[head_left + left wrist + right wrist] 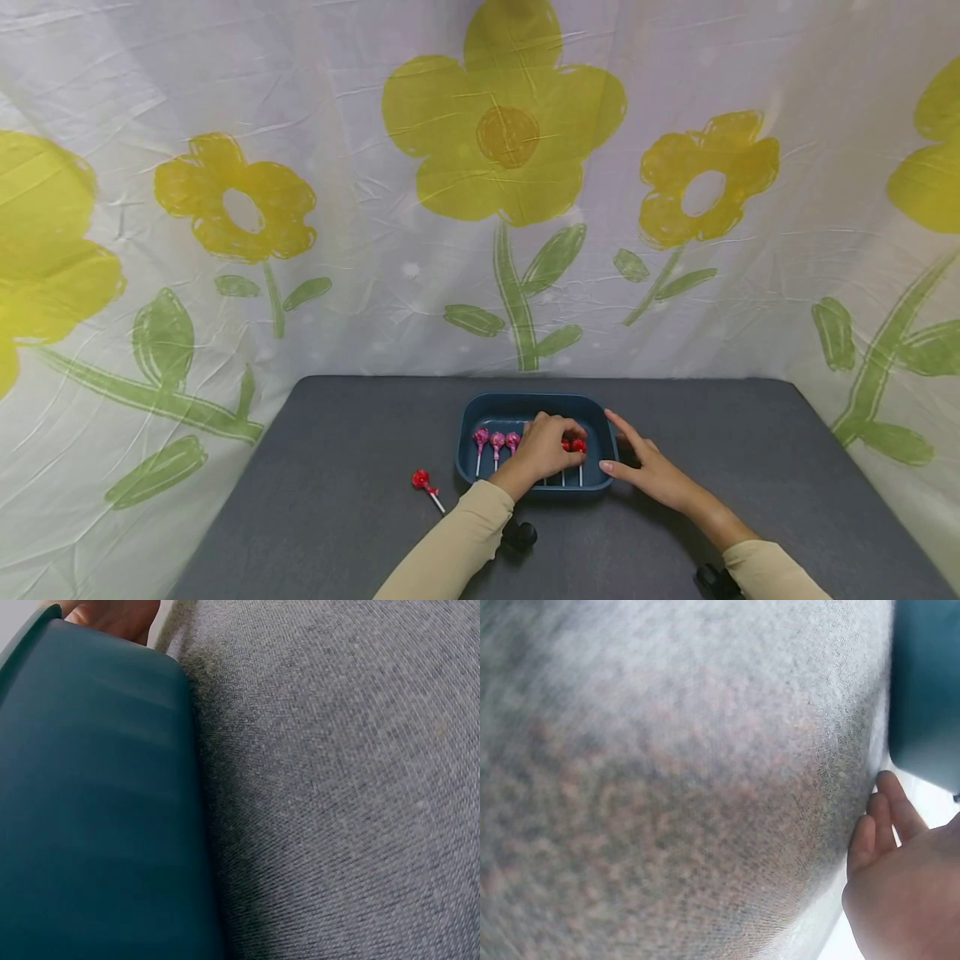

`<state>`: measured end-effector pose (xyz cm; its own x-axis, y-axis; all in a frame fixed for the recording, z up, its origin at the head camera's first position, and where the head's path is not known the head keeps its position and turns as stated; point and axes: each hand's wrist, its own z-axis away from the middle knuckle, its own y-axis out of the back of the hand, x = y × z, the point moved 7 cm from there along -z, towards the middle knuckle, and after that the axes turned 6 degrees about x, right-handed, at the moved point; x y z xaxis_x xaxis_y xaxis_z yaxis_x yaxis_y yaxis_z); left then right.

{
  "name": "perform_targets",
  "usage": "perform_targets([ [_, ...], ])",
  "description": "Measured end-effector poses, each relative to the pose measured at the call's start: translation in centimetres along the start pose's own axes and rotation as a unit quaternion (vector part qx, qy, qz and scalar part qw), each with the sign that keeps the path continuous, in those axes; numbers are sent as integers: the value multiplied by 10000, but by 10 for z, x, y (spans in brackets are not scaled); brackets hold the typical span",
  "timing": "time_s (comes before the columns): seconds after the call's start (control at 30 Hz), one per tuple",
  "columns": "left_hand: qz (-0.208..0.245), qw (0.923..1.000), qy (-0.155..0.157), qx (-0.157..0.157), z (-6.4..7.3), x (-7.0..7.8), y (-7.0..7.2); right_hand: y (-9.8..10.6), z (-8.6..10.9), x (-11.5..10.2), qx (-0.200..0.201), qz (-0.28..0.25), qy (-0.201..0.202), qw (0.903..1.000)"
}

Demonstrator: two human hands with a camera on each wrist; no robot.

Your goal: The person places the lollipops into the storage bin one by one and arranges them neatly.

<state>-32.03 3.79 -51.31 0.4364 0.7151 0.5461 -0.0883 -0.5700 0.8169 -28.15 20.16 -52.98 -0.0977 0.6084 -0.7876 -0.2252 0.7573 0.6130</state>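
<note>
A blue tray (537,400) holds a row of lollipops. Pink lollipops (497,441) stand out at the left of the row, and red lollipops (578,447) show at its right. My left hand (546,448) is over the middle of the tray, hiding part of the row. Its thumb and fingers are bent and apart, with red heads visible in the gap; contact with them is unclear. At the tray's right end is my right hand (651,475), its fingers and thumb spread beside the rim. In the right wrist view, the right hand's fingers (882,825) extend near the tray wall (930,697).
A single red lollipop (422,480) lies on the grey table (360,467), left of the tray and partly behind the left sleeve (457,542). A cloth backdrop (360,250) printed with yellow flowers hangs behind and beside the table.
</note>
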Motion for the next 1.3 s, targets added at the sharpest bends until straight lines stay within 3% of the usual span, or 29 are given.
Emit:
perform_targets([
  [0.37,170,9999,11,-5,0,-1,-1,0,0,-1,-31,-11,-7,10000],
  [1.03,78,10000,43,-22,0,-2,-2,0,0,1,-28,30,-43,10000],
  [1.3,294,9995,87,27,-1,-2,2,0,0,-1,-20,48,19,10000],
])
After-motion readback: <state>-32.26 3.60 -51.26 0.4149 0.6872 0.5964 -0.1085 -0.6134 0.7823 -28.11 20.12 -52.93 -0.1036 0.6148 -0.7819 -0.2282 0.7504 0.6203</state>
